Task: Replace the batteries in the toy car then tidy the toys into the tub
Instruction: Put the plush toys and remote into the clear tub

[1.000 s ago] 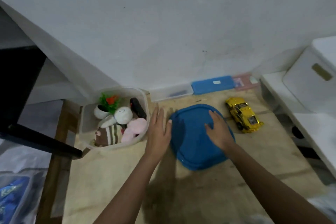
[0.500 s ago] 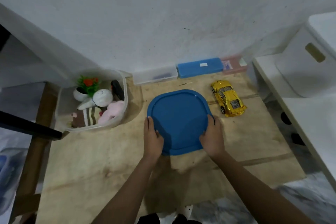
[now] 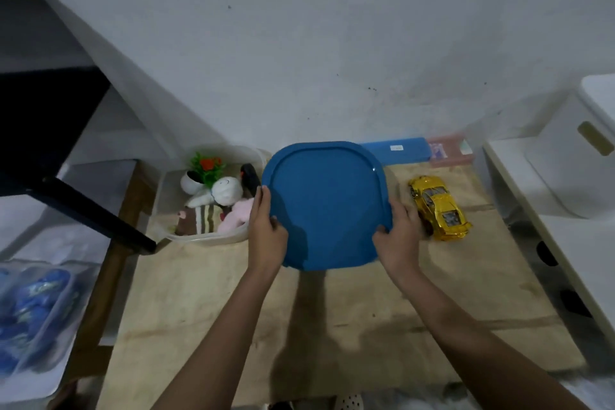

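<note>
A blue tub lid (image 3: pixel 324 203) is held up above the wooden table, tilted toward me. My left hand (image 3: pixel 266 230) grips its left edge and my right hand (image 3: pixel 397 236) grips its lower right edge. To the left stands a clear plastic tub (image 3: pixel 206 236) holding plush toys, a small potted fake plant (image 3: pixel 203 173) and a black item. The lid hides the tub's right rim. A shiny yellow toy car (image 3: pixel 439 208) sits on the table just right of my right hand.
The wooden table (image 3: pixel 332 326) stands against a white wall. A blue box (image 3: pixel 396 150) and a pinkish box (image 3: pixel 449 151) lie along the wall. White furniture (image 3: pixel 549 183) stands to the right, a dark bar (image 3: pixel 86 213) to the left, blue packs (image 3: pixel 30 313) lower left.
The lid lay flat on the table with my hands moving to its edges. Both hands now grip it and have lifted it up and slightly left, toward the tub.
</note>
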`<action>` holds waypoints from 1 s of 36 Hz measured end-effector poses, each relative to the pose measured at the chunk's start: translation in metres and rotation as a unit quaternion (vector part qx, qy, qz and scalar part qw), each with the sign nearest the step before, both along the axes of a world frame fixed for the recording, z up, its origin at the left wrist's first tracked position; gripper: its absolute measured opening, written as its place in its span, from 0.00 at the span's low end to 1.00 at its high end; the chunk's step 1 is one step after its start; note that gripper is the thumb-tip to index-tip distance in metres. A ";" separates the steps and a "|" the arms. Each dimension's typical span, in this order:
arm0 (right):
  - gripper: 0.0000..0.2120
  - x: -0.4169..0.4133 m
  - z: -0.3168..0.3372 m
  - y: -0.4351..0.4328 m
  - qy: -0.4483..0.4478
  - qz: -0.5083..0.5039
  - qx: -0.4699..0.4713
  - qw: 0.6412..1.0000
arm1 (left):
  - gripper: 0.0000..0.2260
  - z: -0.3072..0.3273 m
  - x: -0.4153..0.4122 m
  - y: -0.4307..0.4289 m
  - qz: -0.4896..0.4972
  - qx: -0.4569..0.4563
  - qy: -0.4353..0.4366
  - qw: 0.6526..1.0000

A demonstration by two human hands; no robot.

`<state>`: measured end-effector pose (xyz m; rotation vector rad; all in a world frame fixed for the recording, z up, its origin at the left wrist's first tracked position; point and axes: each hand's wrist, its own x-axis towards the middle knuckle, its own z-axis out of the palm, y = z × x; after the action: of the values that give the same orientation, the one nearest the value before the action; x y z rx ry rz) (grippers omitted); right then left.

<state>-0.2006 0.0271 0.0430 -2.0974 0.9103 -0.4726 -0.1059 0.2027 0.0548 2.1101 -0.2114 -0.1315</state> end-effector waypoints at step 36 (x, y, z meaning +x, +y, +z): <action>0.08 0.169 -0.023 0.149 0.086 0.127 -0.056 0.987 | 0.25 -0.030 0.150 0.162 0.011 0.186 0.031 0.982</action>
<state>-0.0321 0.1759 0.0203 -2.3472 0.7107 -0.2161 0.0440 0.3644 0.0252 2.4754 -0.1324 -0.2390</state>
